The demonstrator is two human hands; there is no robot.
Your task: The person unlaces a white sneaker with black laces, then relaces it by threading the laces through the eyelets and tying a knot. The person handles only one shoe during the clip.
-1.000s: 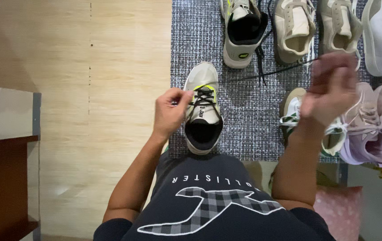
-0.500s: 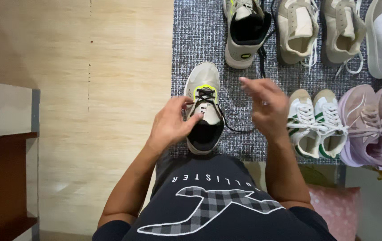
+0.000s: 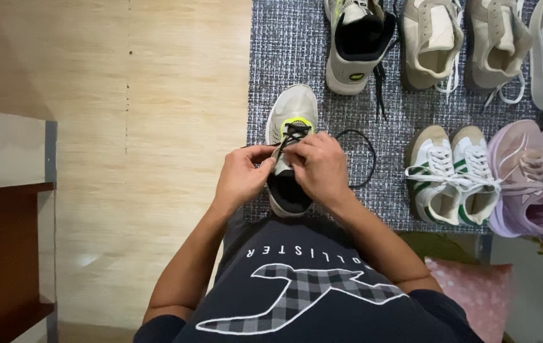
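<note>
Head view: grey sneaker (image 3: 291, 121) lengthwise, toe away from hands (image 3: 284, 171).

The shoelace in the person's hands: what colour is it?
Black. The shoelace loops out to the right across the mat, clearest in the head view.

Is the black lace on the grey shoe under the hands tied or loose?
Loose: both hands pinch the black lace over the grey shoe, and a slack loop trails onto the mat; no finished bow shows.
</note>
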